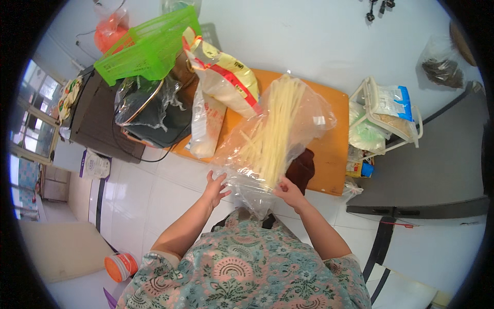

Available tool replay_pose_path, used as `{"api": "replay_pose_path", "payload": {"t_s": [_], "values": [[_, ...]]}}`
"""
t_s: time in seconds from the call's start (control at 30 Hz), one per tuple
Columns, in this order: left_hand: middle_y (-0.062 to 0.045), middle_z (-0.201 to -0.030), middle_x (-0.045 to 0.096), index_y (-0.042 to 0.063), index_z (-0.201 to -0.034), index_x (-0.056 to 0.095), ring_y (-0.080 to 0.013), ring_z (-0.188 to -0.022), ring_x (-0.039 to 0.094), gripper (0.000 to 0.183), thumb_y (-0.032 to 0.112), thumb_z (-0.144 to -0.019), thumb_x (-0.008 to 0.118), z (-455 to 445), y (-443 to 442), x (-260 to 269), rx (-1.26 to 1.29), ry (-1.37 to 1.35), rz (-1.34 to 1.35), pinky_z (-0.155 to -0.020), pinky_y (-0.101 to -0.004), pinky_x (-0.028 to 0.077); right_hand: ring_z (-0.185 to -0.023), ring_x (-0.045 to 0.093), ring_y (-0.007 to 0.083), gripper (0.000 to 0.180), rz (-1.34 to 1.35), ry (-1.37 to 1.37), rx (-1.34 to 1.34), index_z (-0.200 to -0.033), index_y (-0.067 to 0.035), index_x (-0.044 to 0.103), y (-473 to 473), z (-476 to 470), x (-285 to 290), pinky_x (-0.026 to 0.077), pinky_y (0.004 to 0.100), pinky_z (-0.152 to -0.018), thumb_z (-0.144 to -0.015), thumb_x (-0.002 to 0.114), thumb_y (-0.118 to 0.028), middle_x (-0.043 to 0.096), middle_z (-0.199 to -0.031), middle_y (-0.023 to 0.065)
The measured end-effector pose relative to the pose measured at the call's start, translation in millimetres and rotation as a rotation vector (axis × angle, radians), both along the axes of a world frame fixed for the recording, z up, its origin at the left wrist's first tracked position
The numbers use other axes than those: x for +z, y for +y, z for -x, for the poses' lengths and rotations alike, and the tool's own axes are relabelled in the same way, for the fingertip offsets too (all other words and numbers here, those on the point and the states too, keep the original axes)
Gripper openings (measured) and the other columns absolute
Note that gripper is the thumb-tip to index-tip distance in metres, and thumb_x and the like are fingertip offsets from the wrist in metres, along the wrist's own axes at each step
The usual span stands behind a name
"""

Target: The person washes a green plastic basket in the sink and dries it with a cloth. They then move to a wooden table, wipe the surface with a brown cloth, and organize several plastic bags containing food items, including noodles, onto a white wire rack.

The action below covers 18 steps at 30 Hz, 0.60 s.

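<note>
A clear plastic bag (316, 104) with long pale yellow sticks (281, 123), perhaps dried bean curd or noodles, lies across the wooden table (332, 154), its near end hanging over the front edge. My right hand (289, 193) pinches the bag's near right side, by the lower ends of the sticks. At the near left side, my left hand (217, 189) has its fingers spread beside the plastic; whether they touch it is unclear. A dark red cloth-like thing (303, 170) lies partly under the bag's right side.
Left on the table are a yellow and red plastic bag (231, 77), a white bag (206, 123) and a plastic-covered dark container (154, 116) under a green basket (154, 46). A white rack (370, 100) stands at the right, beside a large grey appliance (436, 154).
</note>
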<state>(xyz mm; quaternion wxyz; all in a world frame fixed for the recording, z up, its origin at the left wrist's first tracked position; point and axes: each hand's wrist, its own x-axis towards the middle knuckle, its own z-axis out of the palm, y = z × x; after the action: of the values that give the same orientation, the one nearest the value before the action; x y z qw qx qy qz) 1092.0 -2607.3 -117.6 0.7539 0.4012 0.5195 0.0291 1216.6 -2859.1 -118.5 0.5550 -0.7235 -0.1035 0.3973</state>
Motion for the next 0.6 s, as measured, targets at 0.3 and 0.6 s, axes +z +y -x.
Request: {"api": "replay_pose_path", "payload": {"t_s": [0.3, 0.6], "values": [[-0.015, -0.104, 0.053, 0.013, -0.144, 0.003, -0.0204, -0.077, 0.056, 0.089, 0.003, -0.078, 0.062, -4.2, 14.4, -26.2, -0.132, 0.021, -0.03, -0.063, -0.0318, 0.052, -0.1, 0.056, 0.0285, 0.039, 0.113, -0.355, -0.601, -0.111, 0.002, 0.052, -11.3, -149.5, -43.6, 0.043, 0.0372, -0.082, -0.084, 0.061, -0.025, 0.059, -0.104, 0.0179], [-0.014, -0.101, 0.056, 0.011, -0.143, 0.0, -0.019, -0.081, 0.06, 0.089, 0.004, -0.079, 0.062, 4.6, 41.0, -22.2, -0.236, 0.058, -0.12, -0.069, -0.0308, 0.051, -0.131, 0.03, 0.0316, 0.093, 0.567, -0.389, -0.769, -0.142, 0.004, 0.011, 34.9, -266.6, -47.6, 0.024, 0.0362, -0.107, -0.076, 0.069, -0.026, 0.024, -0.144, 0.0229]]}}
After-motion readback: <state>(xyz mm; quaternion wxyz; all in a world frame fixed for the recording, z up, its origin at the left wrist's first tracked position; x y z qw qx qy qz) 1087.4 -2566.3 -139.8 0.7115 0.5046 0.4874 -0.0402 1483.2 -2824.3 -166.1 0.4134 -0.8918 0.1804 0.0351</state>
